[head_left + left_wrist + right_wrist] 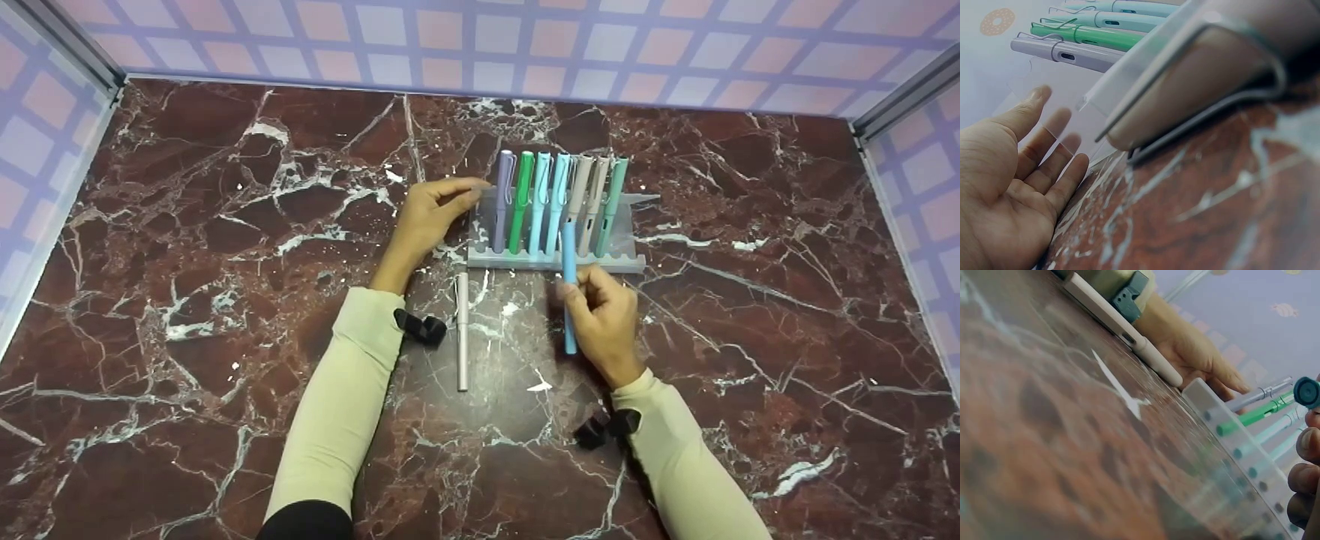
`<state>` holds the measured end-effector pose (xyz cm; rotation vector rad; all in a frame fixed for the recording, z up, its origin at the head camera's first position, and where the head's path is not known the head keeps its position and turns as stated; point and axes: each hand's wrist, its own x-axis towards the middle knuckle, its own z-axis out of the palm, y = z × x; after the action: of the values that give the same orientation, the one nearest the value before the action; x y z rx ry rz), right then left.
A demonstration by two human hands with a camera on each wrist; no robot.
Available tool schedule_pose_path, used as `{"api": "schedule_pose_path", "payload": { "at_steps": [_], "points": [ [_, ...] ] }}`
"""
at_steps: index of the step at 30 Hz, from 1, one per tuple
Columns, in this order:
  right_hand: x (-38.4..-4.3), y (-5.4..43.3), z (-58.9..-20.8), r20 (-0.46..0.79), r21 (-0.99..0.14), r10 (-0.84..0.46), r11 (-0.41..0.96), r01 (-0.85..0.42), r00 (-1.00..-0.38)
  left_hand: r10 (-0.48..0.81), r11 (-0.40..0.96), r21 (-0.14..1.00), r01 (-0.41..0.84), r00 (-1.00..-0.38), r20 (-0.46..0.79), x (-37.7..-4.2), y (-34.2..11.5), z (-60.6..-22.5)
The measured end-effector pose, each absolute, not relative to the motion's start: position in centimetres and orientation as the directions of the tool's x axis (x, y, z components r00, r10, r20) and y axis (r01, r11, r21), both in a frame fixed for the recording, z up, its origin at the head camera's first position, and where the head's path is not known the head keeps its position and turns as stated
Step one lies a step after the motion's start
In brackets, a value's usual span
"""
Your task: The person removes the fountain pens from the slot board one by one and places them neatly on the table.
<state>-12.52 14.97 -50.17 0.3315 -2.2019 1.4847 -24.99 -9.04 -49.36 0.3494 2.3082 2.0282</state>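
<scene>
My left hand (439,217) holds the left edge of a clear plastic pen stand (555,261); its thumb and fingers lie on either side of the panel's edge. Between thumb and fingers, my right hand (604,319) pinches a blue pen (570,259) in front of the stand. In the head view that pen's far end overlaps the stand's front. Side by side lean a purple pen (502,202), a green pen (520,206), two light blue pens (538,206), two greyish-beige pens (596,199) and a teal pen (613,202).
On the marbled tabletop (187,390), a silvery-beige pen (463,337) lies just in front of the stand's left end, between my forearms. Its wire clip looms large in the left wrist view. Checkered panels (480,45) border the back and sides.
</scene>
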Motion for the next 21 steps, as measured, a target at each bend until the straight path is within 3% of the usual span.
{"api": "schedule_pose_path", "payload": {
  "at_steps": [8,21],
  "points": [
    [-11.9,14.1,-50.3,0.516,-0.791,0.008,0.389,-0.472,-0.857,0.197,0.123,0.983,0.135,-0.974,0.109,-25.0,-9.0,-49.4],
    [-10.1,11.5,-50.4,0.429,-0.82,-0.122,0.362,-0.443,-0.895,0.201,0.098,0.983,0.155,-0.971,0.133,-24.9,-9.0,-49.4]
  ]
}}
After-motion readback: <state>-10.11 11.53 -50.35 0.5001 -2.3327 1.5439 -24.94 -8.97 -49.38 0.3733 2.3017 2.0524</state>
